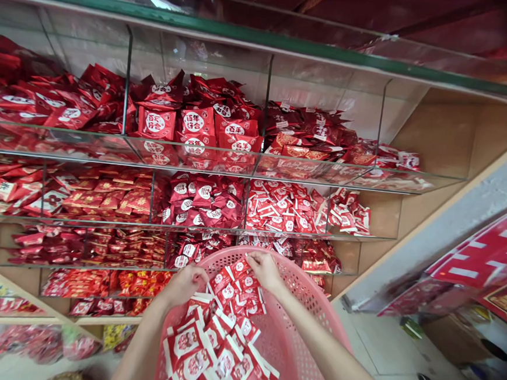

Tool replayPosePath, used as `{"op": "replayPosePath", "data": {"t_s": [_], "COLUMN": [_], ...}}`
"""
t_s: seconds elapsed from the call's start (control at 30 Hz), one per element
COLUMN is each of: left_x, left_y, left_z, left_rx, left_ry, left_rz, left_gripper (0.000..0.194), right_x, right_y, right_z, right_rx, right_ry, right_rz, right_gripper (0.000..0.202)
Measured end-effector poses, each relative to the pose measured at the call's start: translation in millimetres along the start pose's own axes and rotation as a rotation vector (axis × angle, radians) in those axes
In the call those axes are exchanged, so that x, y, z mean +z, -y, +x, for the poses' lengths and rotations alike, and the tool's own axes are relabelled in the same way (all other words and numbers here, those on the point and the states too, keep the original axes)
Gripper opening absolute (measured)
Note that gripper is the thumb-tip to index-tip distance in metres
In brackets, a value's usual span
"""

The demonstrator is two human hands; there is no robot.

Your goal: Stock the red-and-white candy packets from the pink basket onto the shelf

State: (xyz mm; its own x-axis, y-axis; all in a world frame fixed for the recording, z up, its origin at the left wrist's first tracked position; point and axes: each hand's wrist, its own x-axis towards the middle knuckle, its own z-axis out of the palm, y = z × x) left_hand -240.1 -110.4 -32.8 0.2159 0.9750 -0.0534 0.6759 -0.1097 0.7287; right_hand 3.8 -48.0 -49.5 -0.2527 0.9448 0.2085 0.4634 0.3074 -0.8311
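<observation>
- Evidently the work is partway along; a far batch (228, 291) of red-and-white packets lies close together, mostly facing up, in the far part of the pink basket (304, 375); it looks gathered or straightened, though whether its packets are joined I cannot tell.
- Much seems left to handle; the near heap (226, 360) of the same kind of packets lies jumbled, some flat, some on edge, along the left and near side of the basket; the right side shows bare, perforated wall.
- On the shelf (410, 211) beyond, the compartments hold red packets; similar-looking small packets (287, 207) fill one right of centre in the tier just above the basket's far rim, and a smaller cluster (350, 212) sits to its right.
- The right grip (265, 271) is closed, thumb and fingertips together on the far edge of the far batch, apparently pinching a packet there.
- The left grip (184, 284) curls at the left edge of that batch, thumb and forefinger bent toward each other; whether it holds a packet or only rests beside one, I cannot tell.
</observation>
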Motion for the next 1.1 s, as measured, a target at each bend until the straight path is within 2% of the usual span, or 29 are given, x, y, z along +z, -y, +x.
{"op": "replayPosePath", "data": {"t_s": [0.2, 0.3, 0.43, 0.57, 0.67, 0.73, 0.93, 1.1], "left_x": [1.3, 2.0, 2.1, 1.1, 0.6, 0.8, 2.9, 2.4], "left_y": [3.6, 7.3, 10.3, 6.4, 3.5, 4.3, 11.5, 9.4], "left_z": [1.3, 2.3, 3.2, 3.7, 3.4, 3.2, 3.7, 3.5], "left_rx": [0.013, 0.045, 0.031, 0.040, 0.026, 0.033, 0.036, 0.026], "left_ry": [0.010, 0.021, 0.031, 0.052, 0.047, 0.044, 0.028, 0.036], "left_rz": [-0.034, -0.063, -0.099, -0.105, -0.089, -0.089, -0.118, -0.138], "left_gripper": [0.039, 0.034, 0.030, 0.029, 0.029, 0.029, 0.026, 0.027], "right_x": [-14.3, -28.8, -59.8, -104.9, -133.4, -142.9, -140.6, -144.1], "right_y": [28.8, 49.9, 69.4, 68.3, 61.6, 58.8, 59.2, 63.3], "right_z": [-8.3, -12.7, -10.2, 6.2, 23.5, 33.9, 51.9, 52.2], "right_rx": [-0.019, -0.095, -0.189, -0.177, -0.131, -0.088, 0.015, -0.043], "right_ry": [-0.114, -0.216, -0.419, -0.541, -0.557, -0.544, -0.472, -0.487], "right_rz": [-0.206, -0.288, -0.292, -0.367, -0.536, -0.639, -0.924, -1.004], "right_gripper": [0.034, 0.038, 0.037, 0.028, 0.020, 0.019, 0.018, 0.021]}}
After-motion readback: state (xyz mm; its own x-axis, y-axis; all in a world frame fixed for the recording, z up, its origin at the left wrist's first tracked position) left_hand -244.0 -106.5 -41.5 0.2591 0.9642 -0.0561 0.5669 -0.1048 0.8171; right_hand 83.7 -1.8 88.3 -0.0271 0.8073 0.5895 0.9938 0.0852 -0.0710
